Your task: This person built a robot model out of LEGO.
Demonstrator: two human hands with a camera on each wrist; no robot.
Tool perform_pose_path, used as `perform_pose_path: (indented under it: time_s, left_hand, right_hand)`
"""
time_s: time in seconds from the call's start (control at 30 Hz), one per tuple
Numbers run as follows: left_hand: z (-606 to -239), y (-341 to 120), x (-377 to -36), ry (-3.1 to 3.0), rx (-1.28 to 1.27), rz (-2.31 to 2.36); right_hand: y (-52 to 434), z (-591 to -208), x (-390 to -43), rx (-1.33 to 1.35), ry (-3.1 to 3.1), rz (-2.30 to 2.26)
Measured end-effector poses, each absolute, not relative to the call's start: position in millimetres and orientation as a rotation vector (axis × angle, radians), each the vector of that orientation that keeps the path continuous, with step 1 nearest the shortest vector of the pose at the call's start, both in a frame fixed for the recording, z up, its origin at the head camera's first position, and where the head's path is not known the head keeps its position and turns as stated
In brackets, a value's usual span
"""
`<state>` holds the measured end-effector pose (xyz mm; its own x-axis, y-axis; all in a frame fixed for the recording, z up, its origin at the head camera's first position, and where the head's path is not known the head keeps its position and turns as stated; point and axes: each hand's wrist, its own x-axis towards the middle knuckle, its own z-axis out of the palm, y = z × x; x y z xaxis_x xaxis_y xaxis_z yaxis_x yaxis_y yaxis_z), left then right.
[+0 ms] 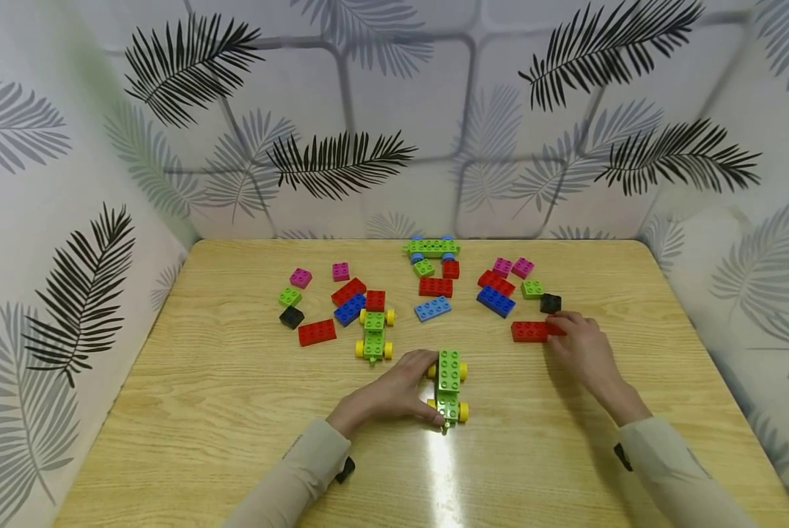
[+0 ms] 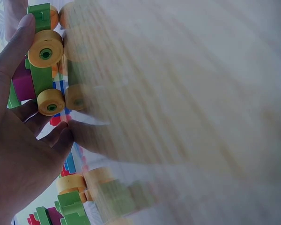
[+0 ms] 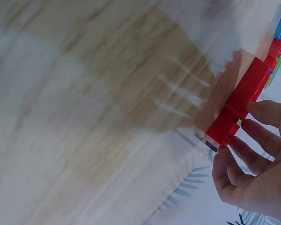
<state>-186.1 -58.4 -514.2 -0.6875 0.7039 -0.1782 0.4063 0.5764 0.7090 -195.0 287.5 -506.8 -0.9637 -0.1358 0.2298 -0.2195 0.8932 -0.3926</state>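
Observation:
My left hand (image 1: 394, 392) holds a toy brick car (image 1: 449, 372) by its left side, thumb at the near end and fingers around the far end. The car has a green wheeled base with yellow wheels (image 2: 46, 48) and a green brick on top. A magenta brick (image 2: 23, 82) shows under that top brick in the left wrist view. At the right, my right hand (image 1: 582, 352) pinches a small red brick (image 1: 556, 327), partly hidden by the fingers. It sits against the end of a longer red brick (image 1: 529, 332). A black brick (image 1: 551, 303) lies just behind.
A second toy car (image 1: 374, 334) with yellow wheels stands left of my left hand. Behind lie a light blue brick (image 1: 432, 309), blue bricks (image 1: 496, 301), magenta bricks (image 1: 340, 272) and a red brick (image 1: 317, 332). A green base with blue wheels (image 1: 432, 248) stands by the back edge.

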Motion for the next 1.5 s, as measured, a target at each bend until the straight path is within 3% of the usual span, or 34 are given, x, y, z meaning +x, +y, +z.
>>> perform_pose_path:
  time_s: [0.67, 1.1, 1.5]
  left_hand:
    - [-517.3, -58.7, -186.5, 2.388, 0.9, 0.89]
    - [-519.0, -58.1, -187.3, 2.381, 0.893, 0.884]
    - [-519.0, -57.7, -187.1, 2.387, 0.905, 0.902]
  right_hand:
    - [284.8, -508.4, -187.0, 0.341, -2.834, 0.554]
    - [284.0, -500.4, -184.1, 0.181, -2.895, 0.669]
    - [206.9, -463.8, -171.0, 0.627, -2.708, 0.841]
